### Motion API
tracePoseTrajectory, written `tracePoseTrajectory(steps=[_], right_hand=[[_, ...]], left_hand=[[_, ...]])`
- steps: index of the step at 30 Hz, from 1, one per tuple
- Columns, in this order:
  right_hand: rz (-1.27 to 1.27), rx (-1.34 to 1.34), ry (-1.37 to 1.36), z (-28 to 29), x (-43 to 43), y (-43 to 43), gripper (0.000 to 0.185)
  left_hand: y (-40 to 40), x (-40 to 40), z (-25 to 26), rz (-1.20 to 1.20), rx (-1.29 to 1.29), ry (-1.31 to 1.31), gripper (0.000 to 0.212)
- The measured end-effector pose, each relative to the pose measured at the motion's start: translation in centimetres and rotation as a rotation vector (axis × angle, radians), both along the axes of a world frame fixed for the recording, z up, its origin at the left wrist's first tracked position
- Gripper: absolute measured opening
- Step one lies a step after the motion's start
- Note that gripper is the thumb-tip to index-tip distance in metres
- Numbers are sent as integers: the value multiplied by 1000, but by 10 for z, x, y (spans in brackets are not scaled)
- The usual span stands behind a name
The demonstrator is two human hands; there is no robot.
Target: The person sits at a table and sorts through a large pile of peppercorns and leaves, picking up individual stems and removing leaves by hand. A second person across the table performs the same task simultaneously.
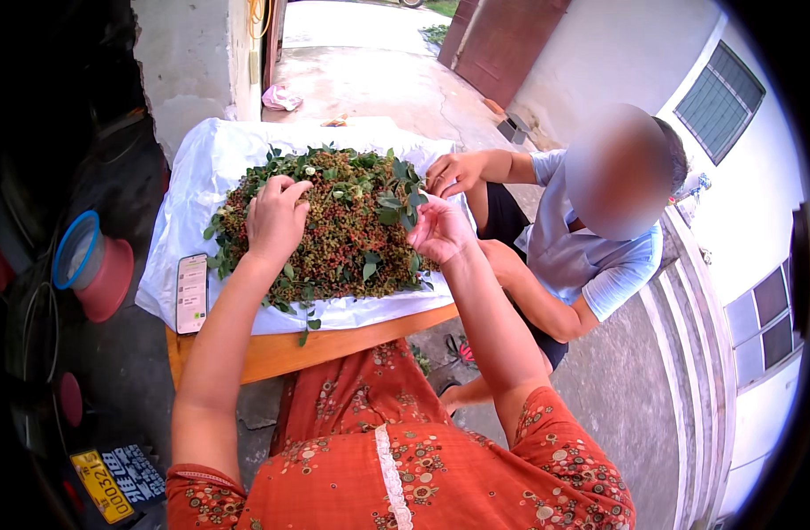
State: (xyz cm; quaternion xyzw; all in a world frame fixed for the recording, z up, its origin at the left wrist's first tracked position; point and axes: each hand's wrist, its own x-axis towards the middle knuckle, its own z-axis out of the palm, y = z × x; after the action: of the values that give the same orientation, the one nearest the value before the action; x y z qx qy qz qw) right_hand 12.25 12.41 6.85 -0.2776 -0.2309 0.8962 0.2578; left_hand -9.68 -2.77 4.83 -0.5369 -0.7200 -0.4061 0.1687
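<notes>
A large heap of small green and reddish berry clusters with leaves [339, 238] lies on a white plastic sheet [193, 165] over a wooden table [325, 354]. Over the heap's left part rests my left hand [277, 218], its thumb and fingers apart, with nothing plainly held. At the right edge, my right hand [443, 228] has its fingertips close together beside a leafy sprig [398, 199]; whether they grip it cannot be told. Just beyond it, a co-worker's hand [455, 173] touches the same side of the heap.
A person in a light blue shirt [564, 245] sits at the table's right. A smartphone [192, 295] lies at the left front corner. On the floor at left stand a blue-rimmed basin [80, 255] and a red plastic stool [110, 285]. Steps [690, 371] curve at right.
</notes>
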Motion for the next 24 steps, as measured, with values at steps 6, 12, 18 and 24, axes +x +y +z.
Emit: tracePoseTrajectory(steps=[6, 12, 18, 24], right_hand=[[50, 158, 30, -6, -7, -13, 9], [56, 408, -35, -6, -21, -35, 9], [50, -2, 114, -11, 7, -13, 7], [350, -260, 632, -21, 43, -14, 24]], left_hand=[[5, 55, 33, -211, 202, -2, 14], [17, 74, 30, -262, 207, 6, 15], [8, 58, 27, -211, 186, -286, 31], [1, 26, 13, -2, 2, 55, 32]])
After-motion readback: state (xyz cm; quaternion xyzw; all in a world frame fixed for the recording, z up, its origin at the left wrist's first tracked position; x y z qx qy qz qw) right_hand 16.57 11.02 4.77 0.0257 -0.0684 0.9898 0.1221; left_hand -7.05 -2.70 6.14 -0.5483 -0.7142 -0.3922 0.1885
